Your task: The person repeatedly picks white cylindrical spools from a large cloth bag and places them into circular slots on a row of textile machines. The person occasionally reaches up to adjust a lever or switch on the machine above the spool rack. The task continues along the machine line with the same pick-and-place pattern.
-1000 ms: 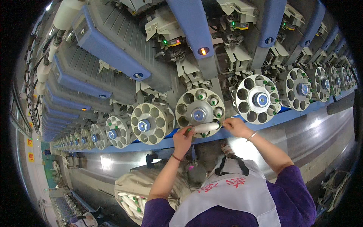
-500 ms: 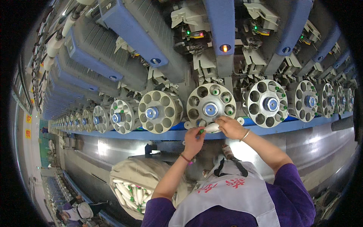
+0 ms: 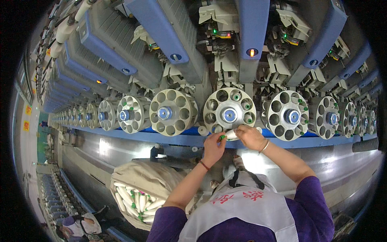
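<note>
dull cast-metal magazine wheel (image 3: 229,114), glossy steel trough (image 3: 322,161), coarse cloth sack (image 3: 141,179), smooth plastic bobbins (image 3: 135,201).

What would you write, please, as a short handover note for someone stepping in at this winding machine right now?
Left hand: pinching the green-tipped end of a white bobbin.
Right hand: gripping the same bobbin's other end, at the lower rim of the round magazine.
Done: a few of that magazine's pockets show green-tipped bobbins, on its right side.
Left: several pockets are empty; the held bobbin is not yet seated.
Supply: cloth sack of white bobbins at lower left.
</note>
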`<state>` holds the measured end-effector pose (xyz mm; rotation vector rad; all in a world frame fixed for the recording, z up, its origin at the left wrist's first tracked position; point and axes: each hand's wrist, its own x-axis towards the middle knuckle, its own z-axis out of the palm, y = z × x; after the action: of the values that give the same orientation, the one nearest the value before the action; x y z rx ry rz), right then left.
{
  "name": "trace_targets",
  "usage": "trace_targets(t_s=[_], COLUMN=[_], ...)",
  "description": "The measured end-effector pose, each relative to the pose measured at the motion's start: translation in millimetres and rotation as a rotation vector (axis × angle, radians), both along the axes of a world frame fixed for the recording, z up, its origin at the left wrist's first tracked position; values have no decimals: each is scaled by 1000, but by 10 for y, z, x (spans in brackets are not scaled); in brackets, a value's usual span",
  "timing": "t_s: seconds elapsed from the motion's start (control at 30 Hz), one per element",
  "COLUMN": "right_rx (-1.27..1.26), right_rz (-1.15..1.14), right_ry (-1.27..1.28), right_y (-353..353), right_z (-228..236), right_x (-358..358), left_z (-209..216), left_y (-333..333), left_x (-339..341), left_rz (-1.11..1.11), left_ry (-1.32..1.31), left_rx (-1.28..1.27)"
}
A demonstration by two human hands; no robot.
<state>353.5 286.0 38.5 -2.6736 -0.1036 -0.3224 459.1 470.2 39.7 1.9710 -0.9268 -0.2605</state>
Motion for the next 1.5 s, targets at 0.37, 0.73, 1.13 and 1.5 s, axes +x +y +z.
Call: trace_targets(t_s=[0.37, 0.73, 1.13, 1.5], right_rx=[-350, 1117, 305, 95], right_rz=[180, 274, -31, -92], right_ry=[192, 610, -110, 159], right_y=[-73, -433, -668, -190], right_z=[132, 822, 316, 277], right_x=[116, 1003, 1042, 208], left_z=[57, -631, -429, 64], left_y=[-216, 767, 758, -431], left_x=[-126, -95, -201, 113], left_rz=[49, 340, 228, -114], left_ry=[48, 527, 396, 167], left_rx=[69, 78, 220, 130])
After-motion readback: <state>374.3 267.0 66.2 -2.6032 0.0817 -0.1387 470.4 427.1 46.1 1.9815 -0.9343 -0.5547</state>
